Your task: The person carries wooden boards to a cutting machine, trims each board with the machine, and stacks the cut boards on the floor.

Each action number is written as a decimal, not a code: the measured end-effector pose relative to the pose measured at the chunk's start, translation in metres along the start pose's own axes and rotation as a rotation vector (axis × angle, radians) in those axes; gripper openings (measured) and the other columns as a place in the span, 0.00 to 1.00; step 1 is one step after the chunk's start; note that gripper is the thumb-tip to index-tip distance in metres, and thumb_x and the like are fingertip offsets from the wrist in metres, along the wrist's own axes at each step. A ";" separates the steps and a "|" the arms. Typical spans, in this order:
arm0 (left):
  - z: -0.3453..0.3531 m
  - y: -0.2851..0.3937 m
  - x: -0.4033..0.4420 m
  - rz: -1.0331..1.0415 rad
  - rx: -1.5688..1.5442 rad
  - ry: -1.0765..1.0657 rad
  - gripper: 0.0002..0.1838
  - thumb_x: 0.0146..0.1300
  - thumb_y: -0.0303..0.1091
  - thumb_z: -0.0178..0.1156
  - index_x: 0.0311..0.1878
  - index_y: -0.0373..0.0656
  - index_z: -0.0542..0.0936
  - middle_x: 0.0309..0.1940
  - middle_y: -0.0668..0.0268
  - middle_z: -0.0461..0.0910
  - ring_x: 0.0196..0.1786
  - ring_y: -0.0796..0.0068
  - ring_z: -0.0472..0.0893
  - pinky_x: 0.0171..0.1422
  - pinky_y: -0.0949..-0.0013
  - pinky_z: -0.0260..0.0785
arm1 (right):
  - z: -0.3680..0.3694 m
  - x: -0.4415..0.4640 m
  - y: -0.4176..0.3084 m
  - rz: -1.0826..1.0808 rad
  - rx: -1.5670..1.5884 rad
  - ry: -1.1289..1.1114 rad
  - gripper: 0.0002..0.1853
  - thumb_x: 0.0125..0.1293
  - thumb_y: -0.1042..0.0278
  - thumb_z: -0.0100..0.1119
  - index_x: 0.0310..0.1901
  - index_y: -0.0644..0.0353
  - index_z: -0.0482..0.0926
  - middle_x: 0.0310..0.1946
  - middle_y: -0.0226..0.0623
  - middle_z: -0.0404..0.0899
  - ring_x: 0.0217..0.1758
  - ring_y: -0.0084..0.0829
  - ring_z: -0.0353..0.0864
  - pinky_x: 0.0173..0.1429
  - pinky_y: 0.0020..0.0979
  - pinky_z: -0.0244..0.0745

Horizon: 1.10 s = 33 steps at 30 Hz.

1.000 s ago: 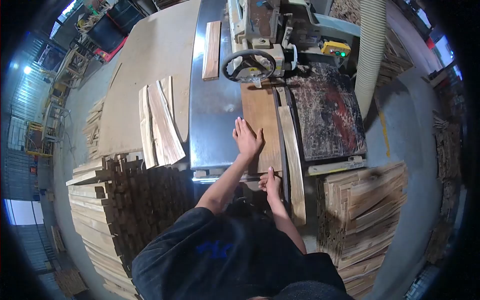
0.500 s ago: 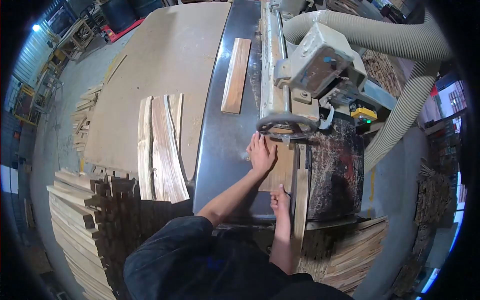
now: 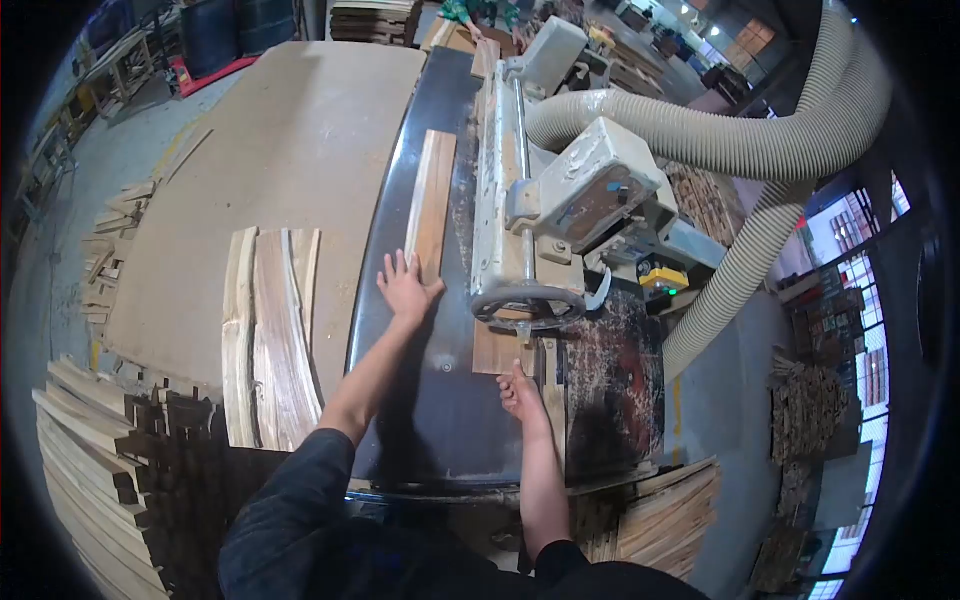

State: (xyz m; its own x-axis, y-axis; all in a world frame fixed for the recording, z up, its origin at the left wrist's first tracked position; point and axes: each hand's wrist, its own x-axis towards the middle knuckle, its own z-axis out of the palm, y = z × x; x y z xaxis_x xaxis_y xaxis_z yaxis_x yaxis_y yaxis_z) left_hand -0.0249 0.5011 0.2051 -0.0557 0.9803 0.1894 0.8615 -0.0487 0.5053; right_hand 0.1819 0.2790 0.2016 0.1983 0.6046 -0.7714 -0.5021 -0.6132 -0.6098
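Note:
My left hand (image 3: 408, 290) lies over the dark metal machine table with its fingers spread. It is at the near end of a loose wooden board (image 3: 433, 205), its fingertips appearing to touch it. Another wooden board (image 3: 497, 352) runs under the machine head (image 3: 590, 190), and only its near end shows below the handwheel (image 3: 528, 308). At that end, my right hand (image 3: 519, 390) has its fingers curled and its thumb against the board's edge. Beside the right hand is a narrow wooden guide strip (image 3: 552, 400).
Rough-edged planks (image 3: 275, 330) lie on a brown sheet-topped table (image 3: 300, 130) to the left. Stacked timber (image 3: 90, 440) stands at the lower left, more (image 3: 670, 510) at the lower right. Ribbed hoses (image 3: 700, 125) arch over the machine. A co-worker's green sleeve (image 3: 458, 12) shows at the far end.
My left hand has left the board under the machine and moved left to the loose board. The fed board has gone further under the head, my right hand following. The view has shifted.

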 end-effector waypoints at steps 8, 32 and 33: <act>-0.067 -0.041 -0.208 0.317 -0.091 0.039 0.38 0.46 0.57 0.70 0.59 0.44 0.79 0.66 0.49 0.70 0.72 0.50 0.64 0.72 0.45 0.53 | 0.048 -0.008 0.049 -0.569 -0.129 0.228 0.22 0.71 0.46 0.56 0.35 0.59 0.81 0.26 0.29 0.82 0.20 0.17 0.74 0.22 0.19 0.61; -0.060 0.041 -0.392 0.783 0.106 -0.706 0.81 0.23 0.82 0.69 0.79 0.50 0.43 0.69 0.17 0.30 0.74 0.19 0.29 0.72 0.26 0.30 | -0.046 -0.486 -0.008 -2.021 -0.074 -0.289 0.25 0.70 0.35 0.44 0.25 0.47 0.71 0.18 0.23 0.62 0.20 0.22 0.59 0.31 0.30 0.55; -0.057 0.041 -0.388 0.790 0.091 -0.711 0.81 0.23 0.81 0.70 0.79 0.49 0.41 0.68 0.16 0.29 0.73 0.18 0.28 0.72 0.26 0.30 | -0.047 -0.485 -0.009 -2.022 -0.057 -0.290 0.25 0.70 0.35 0.45 0.25 0.47 0.71 0.18 0.23 0.63 0.20 0.22 0.59 0.31 0.30 0.56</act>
State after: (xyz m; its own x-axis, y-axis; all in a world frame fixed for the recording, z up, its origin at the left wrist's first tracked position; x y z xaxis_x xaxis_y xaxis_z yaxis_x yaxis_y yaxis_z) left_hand 0.0033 0.1079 0.2006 0.8173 0.5648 -0.1140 0.5606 -0.7339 0.3835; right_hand 0.1293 -0.0325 0.5721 0.2091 0.3470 0.9143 0.2389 0.8885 -0.3918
